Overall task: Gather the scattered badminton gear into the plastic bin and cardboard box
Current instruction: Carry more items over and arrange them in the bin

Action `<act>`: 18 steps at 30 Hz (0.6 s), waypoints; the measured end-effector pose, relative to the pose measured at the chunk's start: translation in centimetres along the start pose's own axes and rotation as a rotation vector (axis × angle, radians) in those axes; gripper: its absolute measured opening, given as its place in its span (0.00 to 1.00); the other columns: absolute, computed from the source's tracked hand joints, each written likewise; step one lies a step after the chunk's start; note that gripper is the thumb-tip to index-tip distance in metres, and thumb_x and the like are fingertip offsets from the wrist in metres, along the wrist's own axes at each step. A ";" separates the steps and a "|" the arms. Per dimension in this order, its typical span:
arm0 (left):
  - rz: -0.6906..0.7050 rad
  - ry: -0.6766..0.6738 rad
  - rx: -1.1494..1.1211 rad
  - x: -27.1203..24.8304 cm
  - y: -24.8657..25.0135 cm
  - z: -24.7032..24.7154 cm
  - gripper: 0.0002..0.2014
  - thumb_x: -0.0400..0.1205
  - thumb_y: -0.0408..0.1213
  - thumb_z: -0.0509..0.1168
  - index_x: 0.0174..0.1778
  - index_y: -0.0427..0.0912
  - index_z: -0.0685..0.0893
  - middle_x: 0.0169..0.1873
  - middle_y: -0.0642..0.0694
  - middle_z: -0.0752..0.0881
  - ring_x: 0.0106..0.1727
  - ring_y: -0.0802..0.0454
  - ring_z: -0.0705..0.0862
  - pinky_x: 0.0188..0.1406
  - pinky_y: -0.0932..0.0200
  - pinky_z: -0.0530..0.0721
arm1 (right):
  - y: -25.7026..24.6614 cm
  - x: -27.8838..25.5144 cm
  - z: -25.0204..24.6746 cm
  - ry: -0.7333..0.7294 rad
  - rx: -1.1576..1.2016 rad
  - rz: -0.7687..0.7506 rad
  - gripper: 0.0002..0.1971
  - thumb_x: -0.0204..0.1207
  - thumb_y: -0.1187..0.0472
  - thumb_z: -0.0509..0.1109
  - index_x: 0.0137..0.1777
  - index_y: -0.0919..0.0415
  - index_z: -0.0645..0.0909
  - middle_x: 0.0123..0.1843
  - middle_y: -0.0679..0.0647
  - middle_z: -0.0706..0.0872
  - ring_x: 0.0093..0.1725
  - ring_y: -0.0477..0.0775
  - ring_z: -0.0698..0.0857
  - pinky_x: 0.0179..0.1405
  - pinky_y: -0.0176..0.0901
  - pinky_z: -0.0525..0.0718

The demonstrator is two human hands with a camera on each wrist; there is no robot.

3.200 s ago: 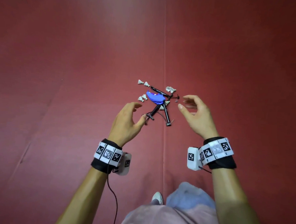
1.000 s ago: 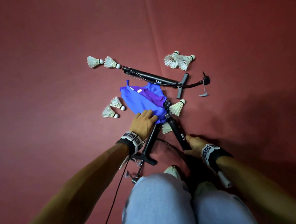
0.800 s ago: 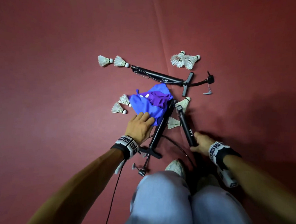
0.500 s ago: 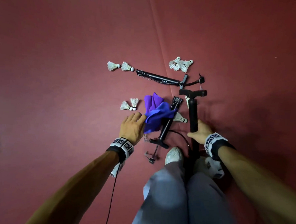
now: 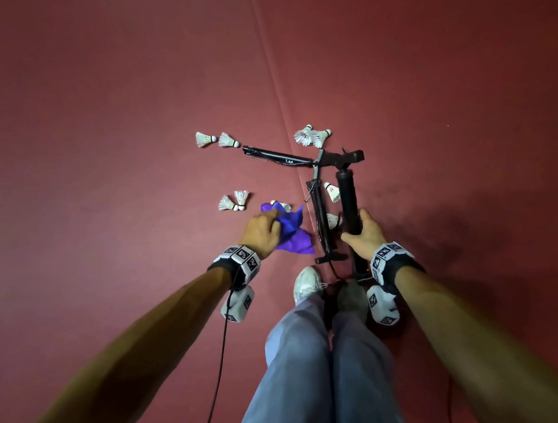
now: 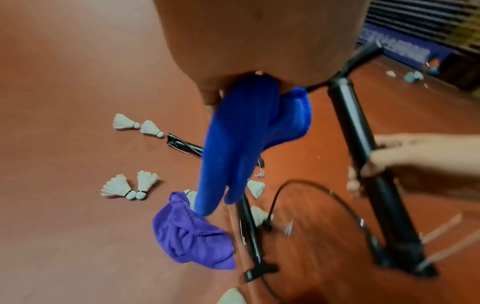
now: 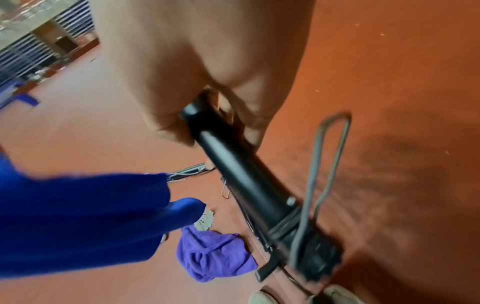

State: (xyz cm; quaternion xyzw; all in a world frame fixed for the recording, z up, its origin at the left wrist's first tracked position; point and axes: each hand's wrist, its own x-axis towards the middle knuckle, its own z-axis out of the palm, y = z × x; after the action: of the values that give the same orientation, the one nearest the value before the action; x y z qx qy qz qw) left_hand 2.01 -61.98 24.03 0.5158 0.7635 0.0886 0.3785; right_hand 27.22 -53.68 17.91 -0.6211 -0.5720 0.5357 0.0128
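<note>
My left hand (image 5: 263, 230) grips a blue cloth (image 5: 290, 221), which hangs from the fingers in the left wrist view (image 6: 241, 139). Below it a purple cloth (image 6: 192, 240) lies crumpled on the red floor. My right hand (image 5: 364, 236) is wrapped round the barrel of a black floor pump (image 5: 348, 195), held nearly upright off the floor, its T-handle away from me and its foot near my shoes. The right wrist view shows the fingers curled round that barrel (image 7: 244, 176). Neither bin nor box is in view.
Two more black pumps lie on the floor, one crosswise (image 5: 277, 156) and one beside the purple cloth (image 5: 319, 210). White shuttlecocks lie in pairs at the far left (image 5: 205, 139), far middle (image 5: 312, 137) and near left (image 5: 233, 201), with others between the pumps. My shoe (image 5: 306, 284) is just below.
My left hand has closed on the blue cloth and lifted it, leaving the purple one on the floor. My right hand has raised the pump further. The view has risen with me.
</note>
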 end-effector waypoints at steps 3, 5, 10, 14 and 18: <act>-0.057 -0.128 0.240 1.3 -0.5 4.5 0.15 0.80 0.53 0.62 0.38 0.45 0.81 0.48 0.37 0.88 0.48 0.33 0.87 0.39 0.53 0.74 | 2.6 0.9 -0.5 0.082 0.003 -0.010 0.19 0.72 0.67 0.77 0.58 0.51 0.75 0.50 0.50 0.86 0.48 0.57 0.85 0.49 0.42 0.78; -0.023 -0.228 0.359 2.6 -1.3 7.8 0.12 0.80 0.46 0.67 0.46 0.40 0.88 0.58 0.37 0.85 0.54 0.34 0.87 0.46 0.48 0.82 | 4.8 1.8 -0.9 0.133 -0.013 -0.026 0.18 0.74 0.67 0.75 0.55 0.53 0.72 0.49 0.51 0.85 0.47 0.56 0.84 0.47 0.42 0.75; 0.030 -0.404 0.363 5.3 -3.3 14.7 0.15 0.82 0.31 0.68 0.65 0.36 0.84 0.64 0.33 0.81 0.63 0.34 0.84 0.57 0.47 0.76 | 10.0 2.9 -1.6 0.237 -0.010 0.011 0.18 0.78 0.66 0.71 0.65 0.57 0.70 0.52 0.54 0.85 0.48 0.59 0.84 0.48 0.45 0.77; 0.037 -0.384 0.359 5.2 -1.4 16.9 0.13 0.87 0.36 0.63 0.65 0.36 0.78 0.60 0.31 0.85 0.61 0.31 0.86 0.53 0.43 0.80 | 11.9 1.7 -3.1 0.247 0.003 0.054 0.22 0.77 0.69 0.71 0.68 0.56 0.71 0.54 0.53 0.85 0.50 0.58 0.84 0.50 0.44 0.77; 0.048 -0.354 0.411 3.5 2.3 14.7 0.23 0.86 0.52 0.66 0.63 0.36 0.72 0.49 0.32 0.88 0.49 0.32 0.88 0.39 0.48 0.75 | 10.7 -1.5 -5.4 0.332 0.039 0.119 0.22 0.72 0.68 0.73 0.65 0.54 0.77 0.50 0.52 0.86 0.48 0.59 0.85 0.51 0.49 0.85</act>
State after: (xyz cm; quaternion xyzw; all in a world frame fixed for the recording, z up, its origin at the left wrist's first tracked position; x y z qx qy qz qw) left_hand 12.89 -61.66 13.25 0.6070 0.6750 -0.1508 0.3913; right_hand 38.64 -55.20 14.45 -0.7335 -0.5135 0.4367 0.0874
